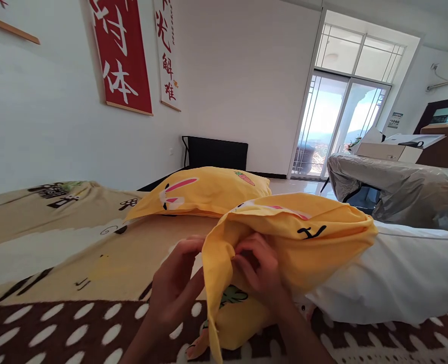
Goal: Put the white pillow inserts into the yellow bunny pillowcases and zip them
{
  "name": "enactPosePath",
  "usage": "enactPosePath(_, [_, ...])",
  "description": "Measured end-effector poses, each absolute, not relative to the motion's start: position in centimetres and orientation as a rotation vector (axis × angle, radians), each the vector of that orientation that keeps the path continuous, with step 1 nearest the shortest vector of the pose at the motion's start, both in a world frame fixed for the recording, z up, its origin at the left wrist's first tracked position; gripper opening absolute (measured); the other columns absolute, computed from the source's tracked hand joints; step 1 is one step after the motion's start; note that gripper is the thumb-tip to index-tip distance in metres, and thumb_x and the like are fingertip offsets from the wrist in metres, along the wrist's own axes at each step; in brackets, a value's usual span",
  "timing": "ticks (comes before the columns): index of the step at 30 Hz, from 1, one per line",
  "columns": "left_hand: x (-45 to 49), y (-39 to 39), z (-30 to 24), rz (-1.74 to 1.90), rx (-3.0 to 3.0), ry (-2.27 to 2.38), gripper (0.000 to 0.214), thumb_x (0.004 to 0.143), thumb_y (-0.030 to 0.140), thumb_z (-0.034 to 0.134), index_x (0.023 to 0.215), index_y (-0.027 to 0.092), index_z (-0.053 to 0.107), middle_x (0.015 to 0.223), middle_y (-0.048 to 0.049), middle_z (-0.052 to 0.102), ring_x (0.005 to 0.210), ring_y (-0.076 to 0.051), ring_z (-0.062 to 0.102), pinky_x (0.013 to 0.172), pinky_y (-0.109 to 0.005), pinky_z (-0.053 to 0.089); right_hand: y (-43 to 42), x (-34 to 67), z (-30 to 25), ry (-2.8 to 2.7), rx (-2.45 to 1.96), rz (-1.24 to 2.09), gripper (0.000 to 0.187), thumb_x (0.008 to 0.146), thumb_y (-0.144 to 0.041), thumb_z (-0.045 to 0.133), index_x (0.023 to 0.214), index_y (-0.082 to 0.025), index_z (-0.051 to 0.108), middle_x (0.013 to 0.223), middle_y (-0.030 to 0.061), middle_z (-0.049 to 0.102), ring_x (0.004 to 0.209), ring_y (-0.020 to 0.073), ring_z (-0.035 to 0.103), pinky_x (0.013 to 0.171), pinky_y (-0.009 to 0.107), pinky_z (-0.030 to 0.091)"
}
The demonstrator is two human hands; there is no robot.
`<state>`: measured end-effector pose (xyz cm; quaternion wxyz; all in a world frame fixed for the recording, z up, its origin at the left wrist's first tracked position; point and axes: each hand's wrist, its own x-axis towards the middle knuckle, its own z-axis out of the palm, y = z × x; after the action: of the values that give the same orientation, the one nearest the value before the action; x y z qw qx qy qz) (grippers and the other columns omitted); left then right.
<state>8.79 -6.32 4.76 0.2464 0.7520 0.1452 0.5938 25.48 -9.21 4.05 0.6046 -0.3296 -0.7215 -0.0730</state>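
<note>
Matt cloth pillowcase [311, 253], smooth cloth pillow [402, 273]

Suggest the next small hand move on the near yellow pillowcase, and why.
Probably ease its opening wider: the near yellow pillowcase gapes only in loose folds, the right hand pinches cloth at the opening, and the left hand is at the flap's other side. The white pillow beside it seems mostly uncovered.

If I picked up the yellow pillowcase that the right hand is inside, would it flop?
Probably yes: the yellow pillowcase droops and folds around the right hand. It likely wouldn't slip easily, since its cloth looks matte. It probably wouldn't break either, being creased fabric.
</note>
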Motion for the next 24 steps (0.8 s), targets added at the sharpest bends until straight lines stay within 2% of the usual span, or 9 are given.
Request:
enactPosePath(4, [8.8, -5.7, 4.9, 1.69, 2.432, 0.33, 0.026, 0.076, 0.02, 0.062, 0.102, 0.022, 0.059, 0.108, -0.0085, 0.062, 0.093, -0.021, 0.06, 0.075, -0.026, 0.05, -9.1, 25.6, 3.8, -1.583, -0.808, -0.143, 0.007, 0.087, -0.017, 0.053, 0.081, -0.019, 0.056, 0.073, 0.0003, 0.057, 0.071, 0.0131, 0.053, 0.067, 0.026, 0.042])
enactPosePath(8, [9.4, -5.4, 4.7, 1.834, 2.569, 0.516, 0.014, 0.075, 0.012, 0.059, 0.088, 0.018, 0.061, 0.092, -0.0086, 0.066, 0.082, -0.018, 0.062, 0.069, -0.023, 0.049, -9.2, 25.4, 3.6, -1.596, -0.838, -0.177, 0.009, 0.087, -0.017, 0.05, 0.081, -0.019, 0.057, 0.074, 0.0009, 0.059, 0.072, 0.0139, 0.054, 0.073, 0.03, 0.042])
enactPosePath(10, [9.6, -5.4, 4.4, 1.841, 2.53, 0.607, 0.007, 0.078, 0.014, 0.056, 0.081, 0.018, 0.061, 0.084, -0.0085, 0.067, 0.076, -0.017, 0.061, 0.065, -0.023, 0.048, -9.2, 25.4, 3.5, -1.606, -0.834, -0.185, 0.01, 0.088, -0.018, 0.05, 0.082, -0.019, 0.057, 0.075, 0.0014, 0.06, 0.072, 0.0142, 0.055, 0.074, 0.03, 0.042])
enactPosePath(15, [9.4, -5.2, 3.9, 1.618, 2.303, 0.751, 0.013, 0.079, 0.026, 0.055, 0.072, 0.018, 0.062, 0.07, -0.0051, 0.063, 0.066, -0.017, 0.056, 0.059, -0.024, 0.048, -9.0, 25.2, 3.3, -1.614, -0.886, -0.264, 0.01, 0.089, -0.019, 0.049, 0.082, -0.02, 0.056, 0.074, 0.0014, 0.058, 0.07, 0.0141, 0.053, 0.072, 0.029, 0.041])
enactPosePath(19, [8.2, -4.6, 4.0, 1.504, 2.088, 0.56, 0.013, 0.074, 0.029, 0.065, 0.069, 0.018, 0.062, 0.076, -0.0057, 0.062, 0.069, -0.017, 0.055, 0.059, -0.026, 0.048, -8.8, 25.2, 3.2, -1.596, -0.897, -0.373, 0.013, 0.091, -0.018, 0.045, 0.08, -0.02, 0.05, 0.072, 0.0008, 0.054, 0.069, 0.0139, 0.051, 0.07, 0.029, 0.04])
enactPosePath(24, [6.8, -3.9, 4.8, 1.433, 1.721, 0.287, 0.019, 0.071, 0.034, 0.072, 0.064, 0.02, 0.061, 0.08, -0.0052, 0.056, 0.081, -0.019, 0.057, 0.068, -0.03, 0.05, -8.0, 25.7, 2.8, -1.474, -0.957, -0.348, 0.01, 0.09, -0.017, 0.043, 0.082, -0.02, 0.047, 0.073, 0.0016, 0.053, 0.069, 0.0153, 0.049, 0.067, 0.029, 0.04])
